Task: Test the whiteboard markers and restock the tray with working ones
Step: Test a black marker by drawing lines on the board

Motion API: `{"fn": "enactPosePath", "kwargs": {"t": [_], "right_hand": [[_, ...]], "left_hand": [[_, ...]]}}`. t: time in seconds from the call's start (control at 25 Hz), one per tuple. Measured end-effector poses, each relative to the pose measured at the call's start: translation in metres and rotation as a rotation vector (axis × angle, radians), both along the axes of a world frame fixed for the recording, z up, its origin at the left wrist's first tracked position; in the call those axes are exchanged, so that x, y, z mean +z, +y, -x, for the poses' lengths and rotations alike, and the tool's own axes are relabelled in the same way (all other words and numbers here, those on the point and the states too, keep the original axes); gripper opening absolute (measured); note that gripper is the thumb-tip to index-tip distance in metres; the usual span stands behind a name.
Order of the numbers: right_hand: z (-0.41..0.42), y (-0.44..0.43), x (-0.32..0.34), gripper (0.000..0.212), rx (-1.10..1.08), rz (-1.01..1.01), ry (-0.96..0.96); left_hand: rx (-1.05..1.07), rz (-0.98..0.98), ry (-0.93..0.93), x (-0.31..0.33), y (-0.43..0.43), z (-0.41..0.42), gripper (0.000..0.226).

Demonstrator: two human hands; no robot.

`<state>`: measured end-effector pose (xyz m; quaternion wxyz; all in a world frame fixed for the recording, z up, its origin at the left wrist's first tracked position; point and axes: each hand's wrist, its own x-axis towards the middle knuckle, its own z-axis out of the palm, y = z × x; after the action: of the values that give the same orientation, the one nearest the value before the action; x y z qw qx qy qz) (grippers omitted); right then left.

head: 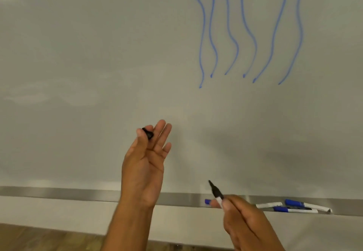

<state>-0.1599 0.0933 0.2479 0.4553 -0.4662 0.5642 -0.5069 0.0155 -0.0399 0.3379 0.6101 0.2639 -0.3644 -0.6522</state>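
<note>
My right hand [243, 223] grips an uncapped black marker [216, 192], tip pointing up and left, just short of the whiteboard [98, 54]. My left hand [146, 160] is raised palm towards me, pinching the black cap [148, 133] between thumb and forefinger, the other fingers spread. The metal tray [59, 192] runs along the board's lower edge. On its right part lie blue-capped markers [298, 204] and a white marker body [269, 205]; another blue cap [207, 201] peeks out behind my right fingers.
Several wavy blue test lines [243, 34] fill the upper right of the whiteboard. Faint erased smudges mark its left side. Below the tray is a white wall strip, then wooden floor [39, 239] at bottom left.
</note>
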Motion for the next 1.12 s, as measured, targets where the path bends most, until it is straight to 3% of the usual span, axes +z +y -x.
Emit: {"fn": "enactPosePath", "kwargs": {"t": [0.04, 0.16, 0.24, 0.32, 0.4, 0.48, 0.52, 0.56, 0.6, 0.68, 0.76, 0.8, 0.88, 1.12], "right_hand": [[-0.002, 0.003, 0.001, 0.021, -0.029, 0.028, -0.027], [-0.011, 0.004, 0.015, 0.042, -0.044, 0.204, -0.078], [-0.017, 0.002, 0.033, 0.038, -0.063, 0.316, -0.021], [-0.019, 0.0, 0.051, 0.034, -0.026, 0.4, -0.008], [-0.018, -0.005, 0.078, 0.025, 0.094, 0.395, -0.184], [-0.019, -0.009, 0.107, 0.013, 0.161, 0.32, -0.375], [-0.021, -0.012, 0.122, 0.034, 0.113, 0.31, -0.375], [-0.025, -0.012, 0.133, 0.047, 0.125, 0.336, -0.327], [-0.032, -0.015, 0.15, 0.046, 0.112, 0.355, -0.334], [-0.041, -0.022, 0.172, 0.056, -0.09, 0.627, 0.004], [-0.053, -0.04, 0.203, 0.043, -0.312, 0.989, 0.385], [-0.053, -0.052, 0.211, 0.033, -0.397, 1.133, 0.458], [-0.051, -0.081, 0.236, 0.025, -0.492, 1.27, 0.435], [-0.032, -0.149, 0.312, 0.004, -0.658, 1.287, 0.423]], "left_hand": [[-0.002, 0.041, 0.002, 0.007, -0.006, -0.007, 0.028], [0.007, 0.169, -0.09, 0.009, -0.009, -0.009, 0.032], [0.226, 0.364, -0.299, 0.015, -0.011, -0.006, 0.034], [0.51, 0.692, -0.585, 0.031, -0.027, -0.013, 0.031], [0.77, 1.15, -0.89, 0.054, -0.055, -0.026, 0.029], [1.001, 1.462, -1.049, 0.085, -0.091, -0.039, 0.028], [1.091, 1.523, -1.051, 0.103, -0.107, -0.041, 0.029], [1.165, 1.554, -1.027, 0.123, -0.123, -0.042, 0.032], [1.223, 1.571, -1.002, 0.142, -0.137, -0.043, 0.033], [1.314, 1.597, -0.981, 0.177, -0.162, -0.04, 0.033], [1.362, 1.606, -0.984, 0.205, -0.184, -0.036, 0.032], [1.364, 1.607, -0.985, 0.216, -0.193, -0.035, 0.032], [1.345, 1.603, -0.992, 0.227, -0.206, -0.032, 0.032], [1.315, 1.618, -0.923, 0.227, -0.223, -0.031, 0.033]]}}
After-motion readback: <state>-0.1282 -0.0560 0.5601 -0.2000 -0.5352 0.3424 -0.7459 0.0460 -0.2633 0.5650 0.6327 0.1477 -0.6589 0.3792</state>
